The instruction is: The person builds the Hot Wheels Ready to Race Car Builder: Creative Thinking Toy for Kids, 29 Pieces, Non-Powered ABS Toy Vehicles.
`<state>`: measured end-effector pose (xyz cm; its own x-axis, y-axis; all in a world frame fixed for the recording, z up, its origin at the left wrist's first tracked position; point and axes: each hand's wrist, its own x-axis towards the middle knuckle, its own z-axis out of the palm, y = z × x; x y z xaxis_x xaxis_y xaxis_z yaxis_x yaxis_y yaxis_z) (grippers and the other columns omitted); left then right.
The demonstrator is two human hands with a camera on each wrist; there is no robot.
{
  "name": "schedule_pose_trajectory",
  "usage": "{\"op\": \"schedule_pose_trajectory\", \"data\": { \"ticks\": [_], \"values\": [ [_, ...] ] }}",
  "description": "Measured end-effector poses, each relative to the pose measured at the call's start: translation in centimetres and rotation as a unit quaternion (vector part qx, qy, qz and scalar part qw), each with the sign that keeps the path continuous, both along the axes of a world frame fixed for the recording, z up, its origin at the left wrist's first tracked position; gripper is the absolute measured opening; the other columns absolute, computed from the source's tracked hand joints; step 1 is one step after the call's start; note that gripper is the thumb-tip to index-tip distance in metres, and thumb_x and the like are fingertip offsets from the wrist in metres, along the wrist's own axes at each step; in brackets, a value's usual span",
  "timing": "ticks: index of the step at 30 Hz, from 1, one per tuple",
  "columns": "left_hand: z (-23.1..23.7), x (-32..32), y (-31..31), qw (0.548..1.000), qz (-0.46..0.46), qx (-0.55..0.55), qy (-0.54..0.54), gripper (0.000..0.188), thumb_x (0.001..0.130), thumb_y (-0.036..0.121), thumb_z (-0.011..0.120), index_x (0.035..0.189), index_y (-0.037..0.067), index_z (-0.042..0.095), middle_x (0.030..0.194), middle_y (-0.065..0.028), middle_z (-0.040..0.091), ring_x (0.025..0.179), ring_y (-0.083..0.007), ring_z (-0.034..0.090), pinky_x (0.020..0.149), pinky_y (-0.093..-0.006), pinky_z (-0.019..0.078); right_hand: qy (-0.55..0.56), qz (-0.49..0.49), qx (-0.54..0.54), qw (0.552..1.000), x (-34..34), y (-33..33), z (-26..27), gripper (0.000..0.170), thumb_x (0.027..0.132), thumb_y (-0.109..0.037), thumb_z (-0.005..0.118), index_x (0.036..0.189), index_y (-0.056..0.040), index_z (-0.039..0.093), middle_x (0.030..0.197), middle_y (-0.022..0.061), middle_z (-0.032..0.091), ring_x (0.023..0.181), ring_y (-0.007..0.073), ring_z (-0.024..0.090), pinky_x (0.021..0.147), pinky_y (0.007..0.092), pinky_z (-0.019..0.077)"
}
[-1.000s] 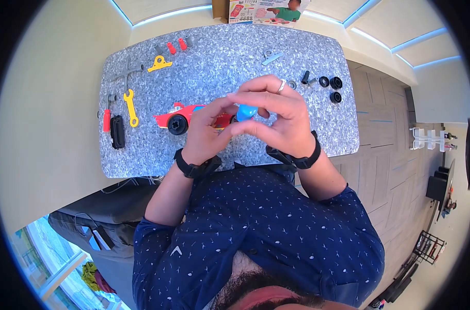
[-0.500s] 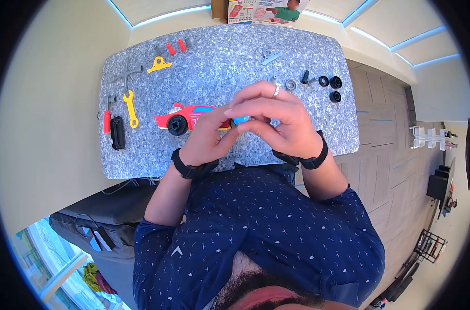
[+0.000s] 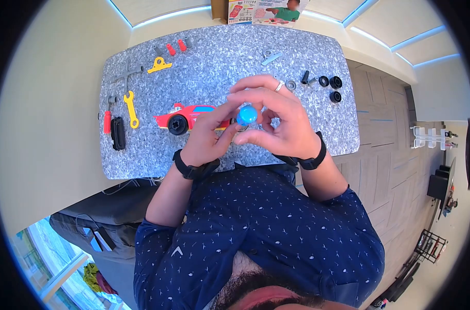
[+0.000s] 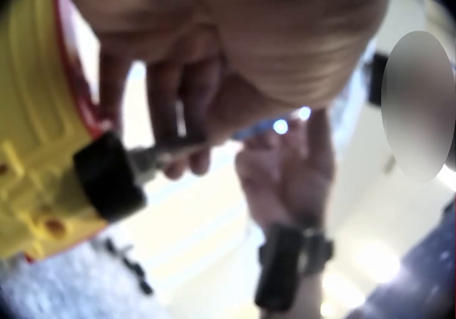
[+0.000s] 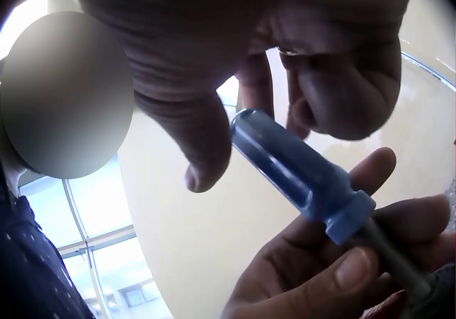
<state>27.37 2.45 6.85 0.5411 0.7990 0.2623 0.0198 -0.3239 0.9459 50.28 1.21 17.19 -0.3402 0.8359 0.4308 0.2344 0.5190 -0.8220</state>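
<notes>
L hand (image 3: 206, 133): pinches screwdriver (image 5: 288, 168) shaft (image 5: 394, 258).
R hand (image 3: 286, 119): wide round handle (image 5: 267, 148) end, thumb off it; finger contact can't tell.
Screwdriver: betw. hands, shaft running to blk wheel (image 4: 107, 178).
Car (image 3: 193, 119): red, on tbl (image 3: 229, 57).

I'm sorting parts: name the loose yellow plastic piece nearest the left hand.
The long yellow plastic wrench left of the red toy car; the shorter yellow piece with a round hole lies farther back.

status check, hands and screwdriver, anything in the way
Left hand pinching shaft of blue screwdriver. Right hand loose around handle. Shaft runs to black part at red car. Left hand hides some of car overhead.
</notes>
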Motion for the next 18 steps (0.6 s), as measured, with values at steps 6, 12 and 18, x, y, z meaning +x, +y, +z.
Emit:
{"op": "schedule_pose_trajectory", "data": {
  "ticks": [6, 12, 18],
  "values": [
    [1.5, 0.4, -0.3, 1.000, 0.005, 0.005, -0.010, 0.046, 0.105, 0.002, 0.071, 0.150, 0.001, 0.063, 0.126, -0.0166, 0.080, 0.116, -0.0266, 0.080, 0.100, -0.0375, 0.0609, 0.017, -0.026, 0.031, 0.999, -0.2, 0.1, -1.5, 0.034, 0.086, -0.011, 0.094, 0.117, -0.0090, 0.083, 0.111, 0.0056, 0.079, 0.060, 0.0098, 0.053, 0.058, 0.0268, 0.0463],
    [0.6, 0.2, -0.2, 0.998, 0.028, 0.049, 0.037, 0.046, 0.103, 0.000, 0.071, 0.148, 0.002, 0.067, 0.128, -0.0182, 0.081, 0.113, -0.0292, 0.082, 0.095, -0.0377, 0.0625, 0.015, -0.039, 0.056, 0.998, -0.5, 0.0, -1.8, 0.033, 0.085, -0.010, 0.095, 0.116, -0.0100, 0.083, 0.111, 0.0053, 0.081, 0.058, 0.0086, 0.052, 0.057, 0.0269, 0.0446],
    [0.1, 0.4, -0.3, 0.996, 0.039, 0.068, 0.048, 0.046, 0.103, 0.000, 0.070, 0.149, 0.001, 0.067, 0.133, -0.0205, 0.079, 0.115, -0.0316, 0.081, 0.094, -0.0378, 0.0625, 0.052, -0.059, 0.058, 0.995, -1.1, 0.0, -2.8, 0.034, 0.085, -0.010, 0.096, 0.117, -0.0099, 0.084, 0.111, 0.0061, 0.081, 0.057, 0.0083, 0.051, 0.056, 0.0265, 0.0440]
  ]
}}
